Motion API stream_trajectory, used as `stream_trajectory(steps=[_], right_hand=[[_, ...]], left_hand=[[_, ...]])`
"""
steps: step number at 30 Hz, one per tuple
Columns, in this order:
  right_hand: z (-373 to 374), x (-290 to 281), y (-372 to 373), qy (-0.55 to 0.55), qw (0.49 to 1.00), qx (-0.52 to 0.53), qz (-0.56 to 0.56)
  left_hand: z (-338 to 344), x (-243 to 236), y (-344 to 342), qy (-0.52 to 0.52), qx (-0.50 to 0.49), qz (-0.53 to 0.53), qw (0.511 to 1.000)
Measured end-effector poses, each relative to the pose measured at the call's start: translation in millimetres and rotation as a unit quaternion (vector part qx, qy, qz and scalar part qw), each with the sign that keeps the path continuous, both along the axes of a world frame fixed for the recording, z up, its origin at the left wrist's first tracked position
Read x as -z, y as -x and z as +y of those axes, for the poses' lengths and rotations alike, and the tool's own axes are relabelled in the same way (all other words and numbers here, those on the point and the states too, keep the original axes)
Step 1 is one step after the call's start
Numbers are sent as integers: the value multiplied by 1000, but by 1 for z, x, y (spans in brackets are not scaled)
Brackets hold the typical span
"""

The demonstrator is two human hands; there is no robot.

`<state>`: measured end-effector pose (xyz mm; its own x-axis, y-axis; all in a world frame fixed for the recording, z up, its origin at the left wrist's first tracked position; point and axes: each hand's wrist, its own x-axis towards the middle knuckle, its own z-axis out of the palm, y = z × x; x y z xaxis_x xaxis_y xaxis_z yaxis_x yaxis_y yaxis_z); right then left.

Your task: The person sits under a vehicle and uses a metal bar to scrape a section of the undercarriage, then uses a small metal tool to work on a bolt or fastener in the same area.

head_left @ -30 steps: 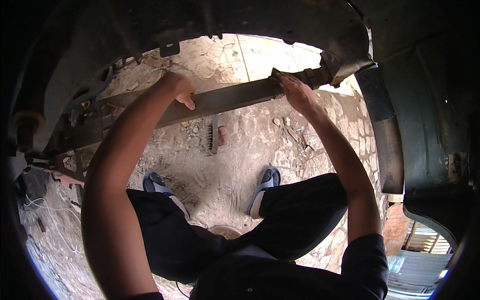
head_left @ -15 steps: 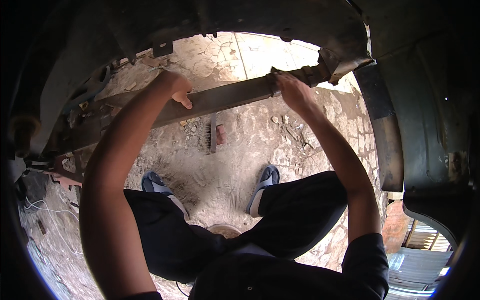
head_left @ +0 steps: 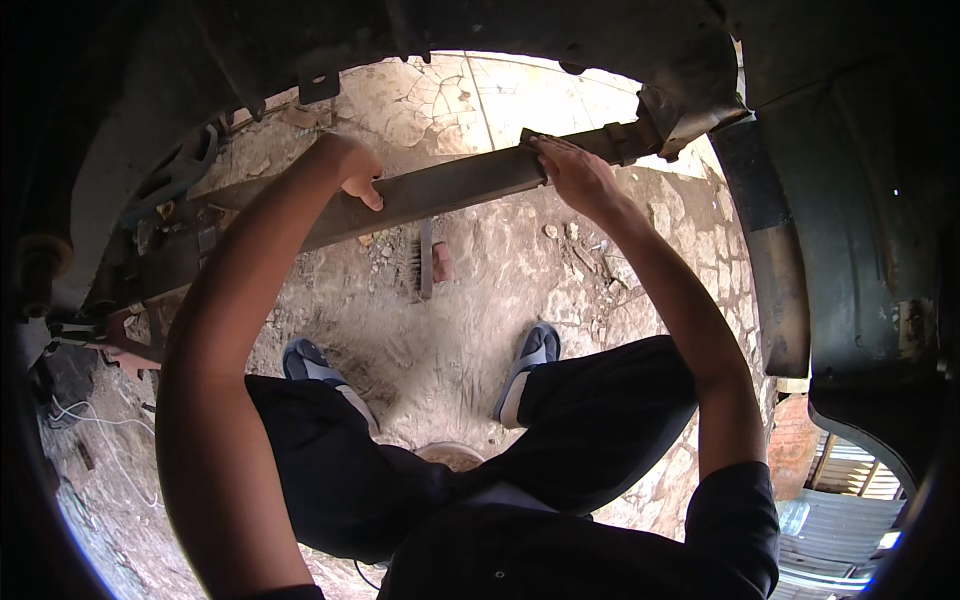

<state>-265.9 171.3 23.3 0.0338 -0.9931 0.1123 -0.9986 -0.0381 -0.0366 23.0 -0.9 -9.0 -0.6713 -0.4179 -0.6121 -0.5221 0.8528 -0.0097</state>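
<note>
A long, dark metal beam (head_left: 450, 190) runs slantwise in front of me, higher at its right end. My left hand (head_left: 360, 180) grips it left of the middle; the thumb shows on the near side, and the other fingers are hidden. Farther right, my right hand (head_left: 578, 175) is closed over the beam's upper edge, pressing a thin dark piece (head_left: 530, 137) against it. Only the edge of that piece shows past the fingers, so whether it is sandpaper or cloth I cannot make out.
Dark vehicle bodywork (head_left: 480, 30) arches over the beam, with a panel (head_left: 860, 250) on the right. A bristle brush (head_left: 426, 262) and a reddish lump (head_left: 442, 262) lie on the dusty ground. What looks like another person's hand (head_left: 132, 360) shows at far left, above a white cable (head_left: 105, 420).
My right hand has slid a little to the left along the beam, taking the dark piece with it. My left hand stays at the same place on the beam.
</note>
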Motion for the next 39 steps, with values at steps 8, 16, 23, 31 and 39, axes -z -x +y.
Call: stream_trajectory(steps=[8,16,23,31,39], right_hand=[[2,20,33,65,997,-7,49],[7,2,44,47,994,28,91],[-5,-2,-13,-64,995,26,78],[-7,19,15,-56,984,70,154],[3,-9,-6,-17,995,-56,-79]], left_hand=[[1,-6,8,4,7,11,1000],[4,-13,10,0,-3,-18,1000],[3,-5,-6,5,0,-14,1000],[2,-7,2,1,-3,-20,1000],[5,8,14,0,-8,170,985]])
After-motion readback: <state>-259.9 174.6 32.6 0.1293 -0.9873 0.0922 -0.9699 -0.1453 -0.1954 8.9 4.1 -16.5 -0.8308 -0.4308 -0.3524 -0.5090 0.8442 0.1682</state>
